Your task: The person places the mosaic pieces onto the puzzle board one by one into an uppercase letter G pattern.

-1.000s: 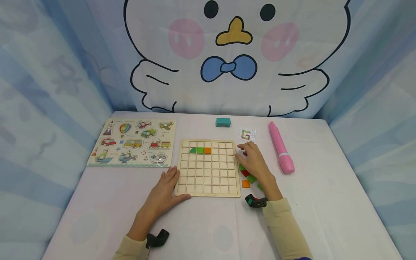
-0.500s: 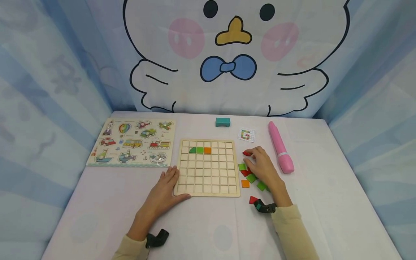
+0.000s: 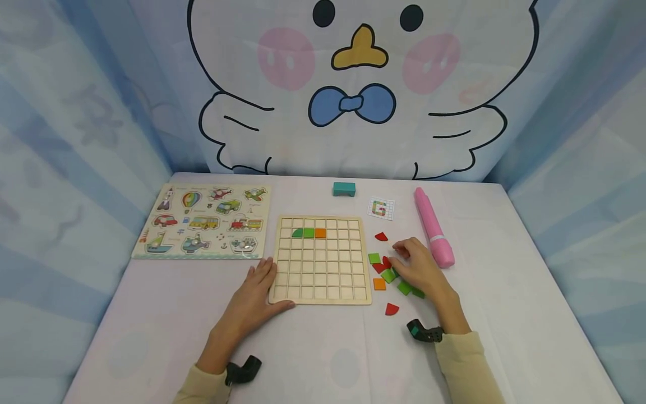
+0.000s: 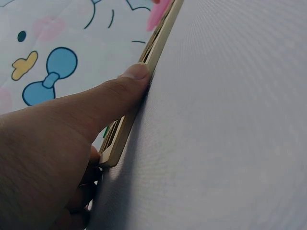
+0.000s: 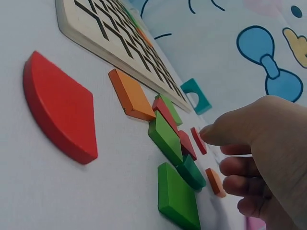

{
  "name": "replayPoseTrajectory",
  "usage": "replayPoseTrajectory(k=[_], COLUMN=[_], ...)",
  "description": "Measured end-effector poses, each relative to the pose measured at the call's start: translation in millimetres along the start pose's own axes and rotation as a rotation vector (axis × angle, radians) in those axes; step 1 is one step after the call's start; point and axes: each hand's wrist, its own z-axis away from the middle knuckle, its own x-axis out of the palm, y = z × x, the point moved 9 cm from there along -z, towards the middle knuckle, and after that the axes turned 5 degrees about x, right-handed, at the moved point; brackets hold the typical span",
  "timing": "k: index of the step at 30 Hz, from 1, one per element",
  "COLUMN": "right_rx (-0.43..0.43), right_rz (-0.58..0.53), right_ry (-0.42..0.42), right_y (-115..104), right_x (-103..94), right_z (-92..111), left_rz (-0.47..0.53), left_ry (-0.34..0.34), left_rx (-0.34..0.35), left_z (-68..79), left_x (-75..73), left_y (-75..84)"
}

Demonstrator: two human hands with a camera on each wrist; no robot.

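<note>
White tabletop [image 3: 323, 359], cartoon backdrop [image 3: 242, 146] beyond. Clock centred on the grid board [image 3: 323, 280], 12 at its far edge.

Grid board: flat on the tabletop; three tiles [image 3: 308, 233] seated between 11 and 12 o'clock.

Left hand [image 3: 250, 292]: 8 o'clock, resting against the corner, unclenched.

Right hand [image 3: 419, 269]: 3 o'clock, at the loose tiles [image 3: 388, 275]; thumb and fingertips parted, no piece visibly grasped. Contact: cannot tell.

Loose tiles: 3 to 4 o'clock, several touching. Far red wedge [image 3: 381, 237]: 2 o'clock. Near red wedge [image 3: 392, 309]: 4 o'clock.

Hazards, judged: crowded tiles may drag neighbours along if one is pinched; the wrist camera [image 3: 425, 331], near the near red wedge, could sweep it aside on a low arm movement; uneven left-hand pressure might slide the grid board.
</note>
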Motion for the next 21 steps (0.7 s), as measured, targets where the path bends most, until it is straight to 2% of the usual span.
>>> replayPoseTrajectory(k=[10,21], right_rx=[0.020,-0.009], right_rz=[0.025,0.061], right_ry=[-0.068,-0.068], right_y=[12,12], right_x=[3.6,1.4], right_z=[8,7], left_rz=[-0.002,-0.005], left_ry=[0.001,-0.004], left_rx=[0.003,0.003], left_z=[0.4,-0.3], left_x=[0.7,0.3], left_y=[-1.3,-0.9])
